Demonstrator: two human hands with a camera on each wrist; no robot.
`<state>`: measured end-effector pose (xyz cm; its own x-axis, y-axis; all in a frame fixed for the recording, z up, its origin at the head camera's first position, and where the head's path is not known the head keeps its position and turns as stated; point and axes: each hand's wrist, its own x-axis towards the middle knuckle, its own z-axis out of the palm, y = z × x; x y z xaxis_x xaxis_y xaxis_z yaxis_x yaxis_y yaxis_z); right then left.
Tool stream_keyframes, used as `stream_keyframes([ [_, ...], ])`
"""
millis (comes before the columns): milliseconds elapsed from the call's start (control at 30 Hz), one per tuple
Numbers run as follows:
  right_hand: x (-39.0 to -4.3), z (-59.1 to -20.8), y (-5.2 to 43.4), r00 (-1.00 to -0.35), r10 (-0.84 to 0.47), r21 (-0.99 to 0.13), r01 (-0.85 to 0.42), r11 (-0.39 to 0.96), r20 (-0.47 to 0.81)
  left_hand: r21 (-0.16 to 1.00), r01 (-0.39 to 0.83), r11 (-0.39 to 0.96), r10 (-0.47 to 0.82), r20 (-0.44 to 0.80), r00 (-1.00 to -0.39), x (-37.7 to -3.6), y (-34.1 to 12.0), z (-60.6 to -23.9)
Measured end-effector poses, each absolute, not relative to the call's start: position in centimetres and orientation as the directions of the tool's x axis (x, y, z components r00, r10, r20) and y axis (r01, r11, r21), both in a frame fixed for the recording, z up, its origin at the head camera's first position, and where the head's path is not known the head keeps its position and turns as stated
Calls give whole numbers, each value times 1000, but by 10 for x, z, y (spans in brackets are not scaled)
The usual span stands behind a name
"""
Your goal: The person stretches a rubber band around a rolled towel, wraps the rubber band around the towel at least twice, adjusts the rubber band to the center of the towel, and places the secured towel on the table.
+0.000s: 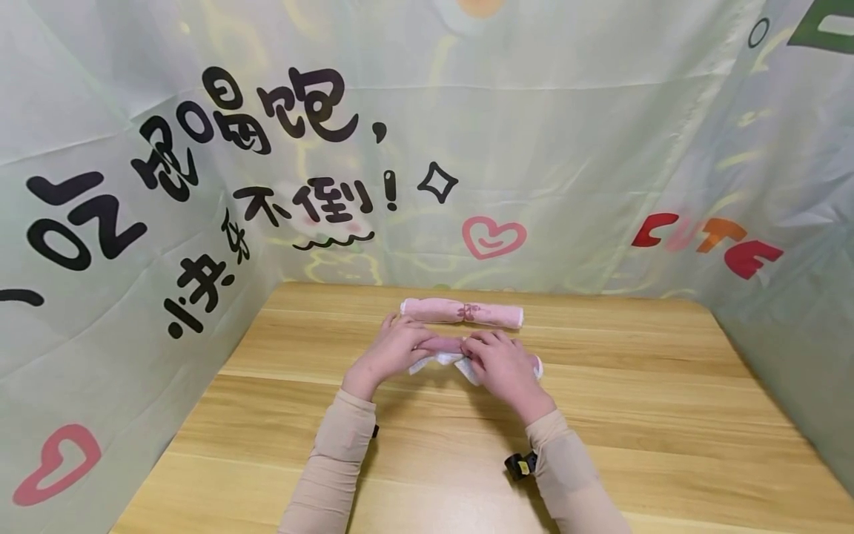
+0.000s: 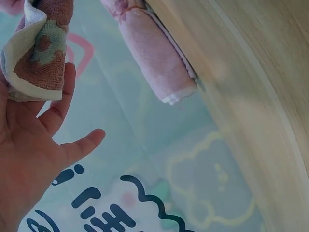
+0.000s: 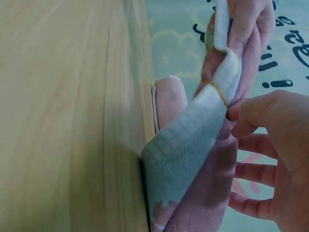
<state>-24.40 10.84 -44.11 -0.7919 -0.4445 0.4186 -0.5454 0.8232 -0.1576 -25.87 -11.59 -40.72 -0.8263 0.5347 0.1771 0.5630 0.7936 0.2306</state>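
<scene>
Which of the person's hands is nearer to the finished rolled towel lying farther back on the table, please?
Left. The left hand reaches almost to the near edge of the rolled towel, by its left end; the right hand sits slightly farther forward. Both hold the second towel.

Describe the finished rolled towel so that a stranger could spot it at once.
Start at the wooden table ringed by printed fabric walls. Toward the back wall, just beyond both hands, lies a pink rolled towel. Unlike the towel in the hands, it is a tight, untouched roll with a small bow pattern at its middle.

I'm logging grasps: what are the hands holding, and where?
Both hands grip one partly rolled pink towel: left hand at its left end, right hand pinching the loose white-backed flap.
</scene>
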Motion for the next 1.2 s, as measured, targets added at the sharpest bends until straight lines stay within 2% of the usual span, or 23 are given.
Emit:
stream_keyframes([
  [133,-247,-441,114,-792,-460,-207,-568,797,402,226,555,800,524,184,-831,-259,-118,-407],
  [400,-251,-437,119,-658,-516,-267,-722,638,549,259,526,810,491,192,-850,-260,-119,-408],
  [733,-254,-440,118,-666,-457,-332,-715,615,589,224,574,788,521,254,-815,-260,-118,-408],
  [967,-256,-443,118,-589,-476,-296,-777,555,653,187,611,769,543,313,-779,-259,-115,-407],
  [1200,-253,-441,118,-667,-473,-356,-725,589,576,147,626,766,547,364,-754,-257,-114,-408],
])
